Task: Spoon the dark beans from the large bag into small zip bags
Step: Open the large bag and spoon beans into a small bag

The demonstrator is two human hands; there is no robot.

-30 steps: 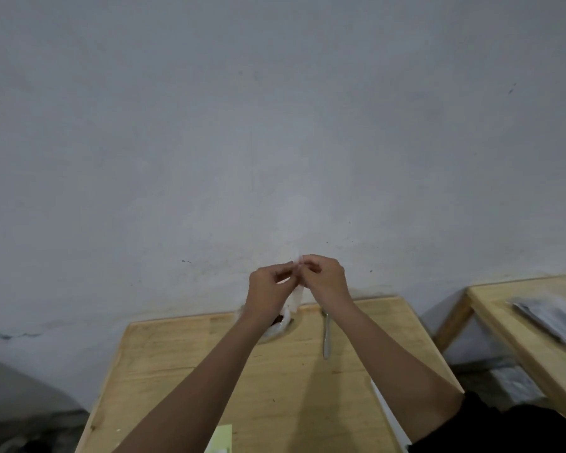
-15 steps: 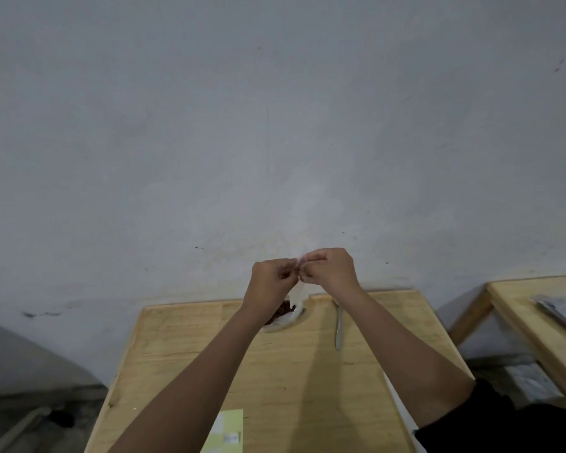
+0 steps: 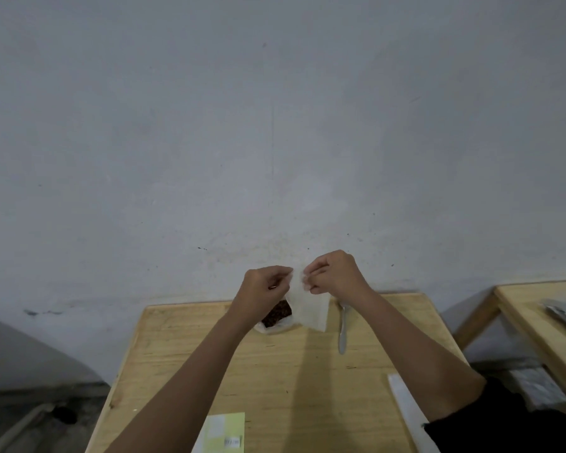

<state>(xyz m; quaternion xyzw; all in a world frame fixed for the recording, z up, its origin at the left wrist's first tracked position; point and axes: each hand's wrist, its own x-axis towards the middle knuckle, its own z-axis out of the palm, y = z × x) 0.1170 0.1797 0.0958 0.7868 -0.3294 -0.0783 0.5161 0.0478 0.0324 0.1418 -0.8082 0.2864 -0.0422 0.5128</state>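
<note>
Zip bag (image 3: pixel 309 308), small, translucent, pinched at top by left hand (image 3: pixel 263 289) and right hand (image 3: pixel 332 276), over crinkly large bag (image 3: pixel 276 318); slim metal spoon (image 3: pixel 341 328) right of it.

A plain grey-white wall (image 3: pixel 275 125) fills most of the view. It is marked by small dark specks, a faint vertical line near the middle and a dark smudge low on the left. A pale wooden table (image 3: pixel 183 354) is set with its far edge against this wall. A second table (image 3: pixel 530 322) of the same light wood is placed to the right, apart from the first, with one slanting leg shown. Rough grey floor (image 3: pixel 13 420) is seen at the lower left. The room is lit dimly and evenly.
</note>
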